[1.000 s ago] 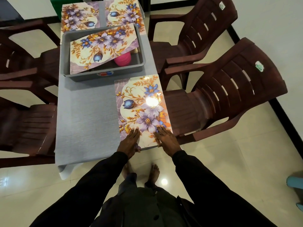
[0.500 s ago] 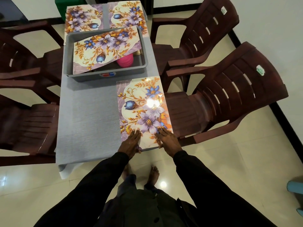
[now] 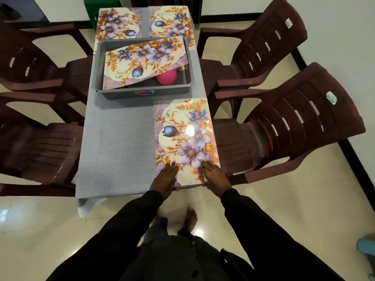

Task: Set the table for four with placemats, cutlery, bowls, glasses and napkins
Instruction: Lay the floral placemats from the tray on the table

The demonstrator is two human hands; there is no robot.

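Left hand [image 3: 165, 177] and right hand [image 3: 215, 179] pressed flat, open, on the third placemat [image 3: 185, 136]; the fourth placemat [image 3: 142, 61] lay unplaced in the tub [image 3: 142, 94].

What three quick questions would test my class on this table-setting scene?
1. True or false: the left hand and right hand both rest with straight fingers on the near placemat.
2. How many placemats lie flat on the grey tablecloth? A two, B three, C four.
3. Fill in: the remaining placemat lies tilted across the grey ___.

Key: 1 true; 2 B; 3 tub.
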